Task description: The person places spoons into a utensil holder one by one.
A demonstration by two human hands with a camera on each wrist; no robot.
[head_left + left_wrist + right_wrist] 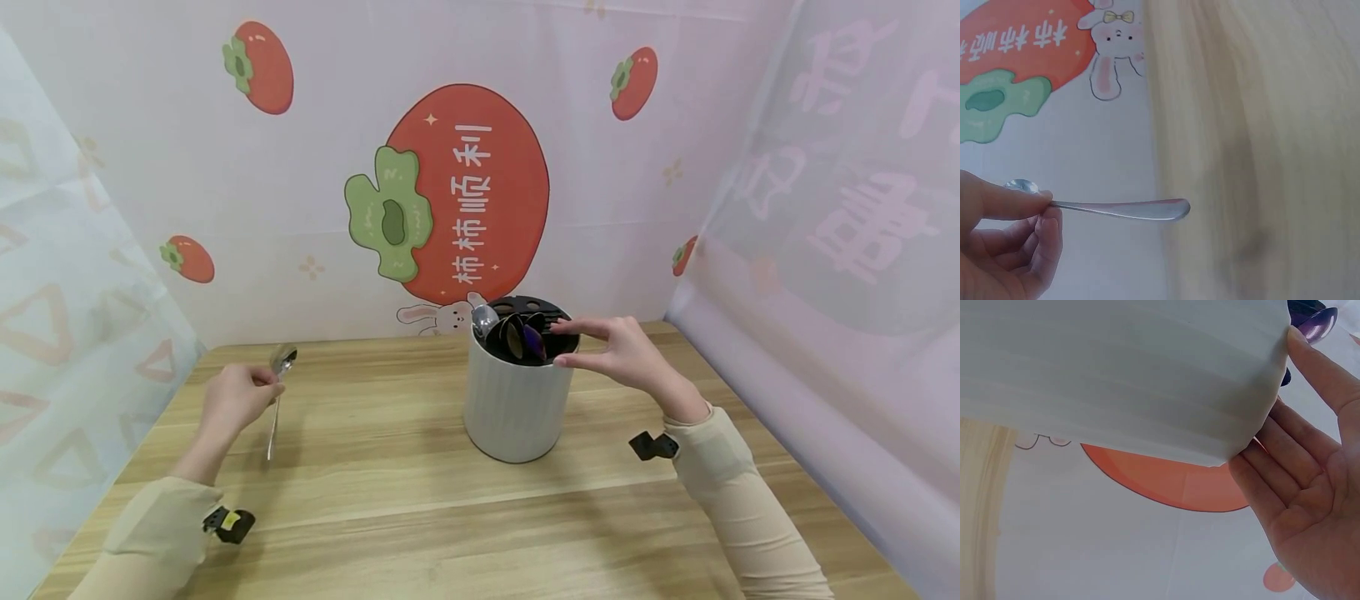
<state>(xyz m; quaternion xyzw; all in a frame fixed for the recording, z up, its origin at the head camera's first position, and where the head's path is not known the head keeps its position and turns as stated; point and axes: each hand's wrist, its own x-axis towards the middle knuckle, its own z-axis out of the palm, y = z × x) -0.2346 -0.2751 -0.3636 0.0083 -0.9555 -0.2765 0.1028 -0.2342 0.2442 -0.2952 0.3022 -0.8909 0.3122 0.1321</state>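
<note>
My left hand [236, 398] pinches a metal spoon [274, 417] between thumb and fingers, at the table's left side. The spoon's bowl points up and its handle hangs down. In the left wrist view the handle [1129, 210] sticks out past the fingertips. My right hand [618, 354] is at the rim of a white ribbed utensil holder [517, 412], its thumb at the near edge and its fingers extended over the top. In the right wrist view the holder's wall hides the fingertips. Several spoons [513, 337] stand in the holder, bowls up, one silver and others dark or purple.
The holder has a black slotted insert [534, 306] with round holes. Below it lies a wooden table [375, 500]. A printed cloth backdrop [315, 167] with persimmon drawings hangs behind, and cloth sides stand left and right. Each wrist wears a small black camera.
</note>
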